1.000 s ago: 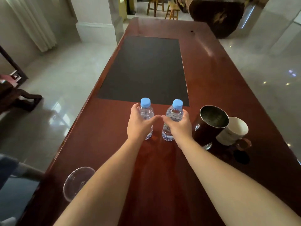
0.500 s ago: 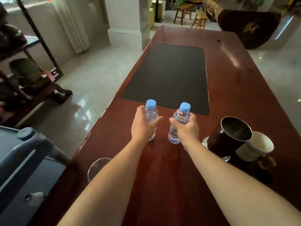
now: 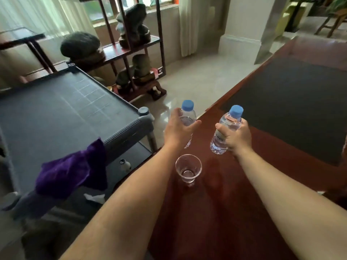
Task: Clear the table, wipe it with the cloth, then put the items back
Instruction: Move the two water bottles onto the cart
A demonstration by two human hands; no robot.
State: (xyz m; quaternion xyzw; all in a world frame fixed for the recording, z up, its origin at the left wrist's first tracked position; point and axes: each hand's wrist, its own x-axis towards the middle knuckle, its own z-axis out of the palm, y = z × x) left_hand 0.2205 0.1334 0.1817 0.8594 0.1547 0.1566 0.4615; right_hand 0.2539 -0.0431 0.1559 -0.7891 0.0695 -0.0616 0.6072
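My left hand [image 3: 177, 129] grips a small clear water bottle with a blue cap [image 3: 187, 114], held in the air at the table's left edge. A second blue-capped bottle [image 3: 226, 128] is tilted in my right hand [image 3: 236, 136], above the dark red wooden table [image 3: 244, 203]. A clear glass cup [image 3: 188, 169] stands upright on the table just below both hands. A purple cloth [image 3: 71, 169] hangs over the near edge of the grey cart [image 3: 62, 109] to the left.
The grey cart's flat top tray stands beside the table's left edge, with a lower shelf under it. A black mat [image 3: 293, 102] covers the table's far part. A dark wooden shelf with stones [image 3: 131, 34] stands behind the cart on the pale tiled floor.
Both bottles have been lifted off the table and carried left toward the cart. My view has swung left: the cart and cloth now show, and the mugs have left the frame.
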